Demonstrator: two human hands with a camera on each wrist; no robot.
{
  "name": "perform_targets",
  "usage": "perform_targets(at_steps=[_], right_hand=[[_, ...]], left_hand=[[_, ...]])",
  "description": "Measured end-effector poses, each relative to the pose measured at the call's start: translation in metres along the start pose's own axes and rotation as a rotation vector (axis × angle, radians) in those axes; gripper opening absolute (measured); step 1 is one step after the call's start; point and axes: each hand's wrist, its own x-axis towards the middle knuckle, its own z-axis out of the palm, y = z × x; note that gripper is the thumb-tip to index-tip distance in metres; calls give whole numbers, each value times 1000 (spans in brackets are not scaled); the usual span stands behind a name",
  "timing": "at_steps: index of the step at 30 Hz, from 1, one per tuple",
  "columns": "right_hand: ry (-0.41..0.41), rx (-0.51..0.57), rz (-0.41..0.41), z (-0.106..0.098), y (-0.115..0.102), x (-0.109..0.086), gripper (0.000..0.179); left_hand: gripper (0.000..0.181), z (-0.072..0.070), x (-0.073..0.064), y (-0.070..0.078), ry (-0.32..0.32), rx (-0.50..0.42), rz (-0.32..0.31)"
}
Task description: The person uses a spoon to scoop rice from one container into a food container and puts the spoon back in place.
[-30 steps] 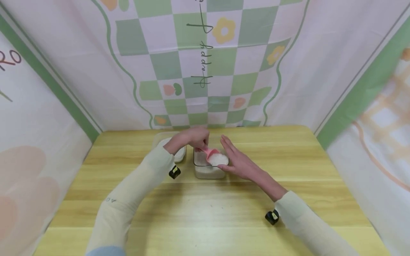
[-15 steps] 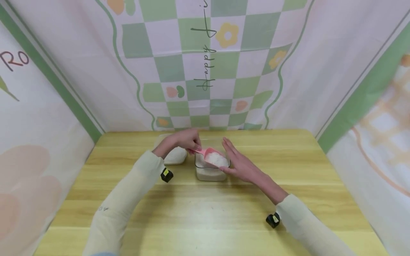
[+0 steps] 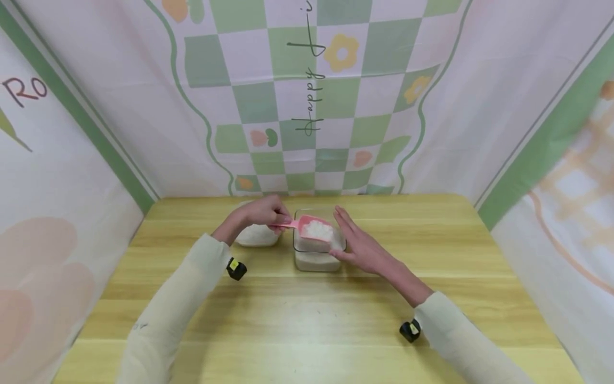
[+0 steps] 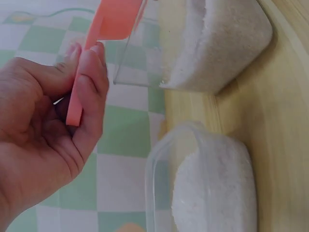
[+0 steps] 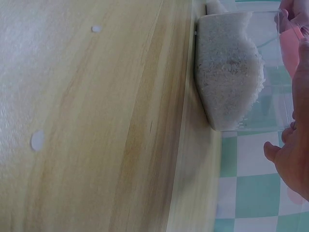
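Observation:
My left hand point(image 3: 266, 212) pinches the handle of a pink scoop point(image 4: 116, 19) between thumb and fingers. White rice point(image 3: 318, 230) is heaped in the scoop, which is over a clear, square-topped container point(image 3: 317, 264). That container holds rice piled unevenly, as the right wrist view shows. My right hand point(image 3: 364, 248) is at the container's right side, fingers extended and thumb apart, fingertips right at the rim. Left of it stands a second, lower clear container point(image 4: 153, 186) with white rice in it, partly hidden by my left hand in the head view.
Both containers stand near the back of a wooden table point(image 3: 307, 320). Behind it hangs a checkered cloth point(image 3: 292, 101). Small pale specks point(image 5: 37, 140) lie on the tabletop. A black wrist device point(image 3: 236, 268) is below the left cuff, another point(image 3: 410, 330) by the right.
My left hand has moved left with the scoop, which has levelled and risen from low inside the container to over it, loaded with rice. The right hand has stayed at the container's side.

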Motion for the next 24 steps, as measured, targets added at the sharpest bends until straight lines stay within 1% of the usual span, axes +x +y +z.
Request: perform_targets(at_steps=[2, 4, 7, 10, 18, 22, 24], right_hand=[[1, 8, -1, 0, 0, -1, 99], [3, 13, -1, 0, -1, -2, 98], [7, 7, -7, 1, 0, -2, 97], [14, -2, -17, 1, 1, -2, 96], [32, -5, -49, 1, 2, -1, 96], [28, -3, -50, 1, 2, -1, 96], [25, -8, -46, 0, 2, 0, 96]], left_hand=[[32, 0, -5, -5, 23, -38, -3], [34, 0, -10, -9, 45, -57, 1], [32, -2, -18, -14, 77, -77, -7], [28, -6, -27, -17, 108, -112, -34], [31, -14, -54, -29, 136, -195, -45], [31, -19, -69, -37, 158, -199, -50], [29, -22, -77, -42, 178, -191, -67]])
